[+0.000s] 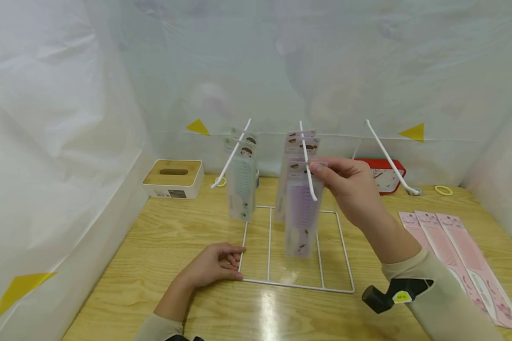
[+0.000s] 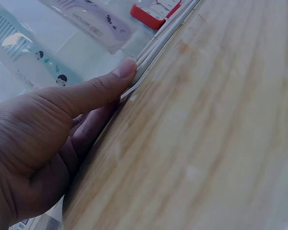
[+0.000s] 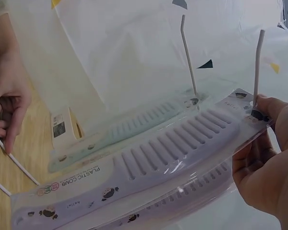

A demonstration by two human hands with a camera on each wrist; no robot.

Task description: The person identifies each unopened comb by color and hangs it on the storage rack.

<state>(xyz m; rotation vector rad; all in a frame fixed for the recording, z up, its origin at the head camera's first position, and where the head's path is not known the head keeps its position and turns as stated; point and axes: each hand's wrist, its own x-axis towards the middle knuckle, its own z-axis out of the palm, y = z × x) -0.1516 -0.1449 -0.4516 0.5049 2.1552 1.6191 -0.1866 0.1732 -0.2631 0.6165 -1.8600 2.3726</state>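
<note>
Purple comb packet hangs on the middle white hook, its top pinched between thumb and fingers of my right hand, forearm raised and angled in from 4 o'clock. My left hand lies low at 7 o'clock, fingers curled, thumb pressing the white wire base onto the wooden table.
</note>
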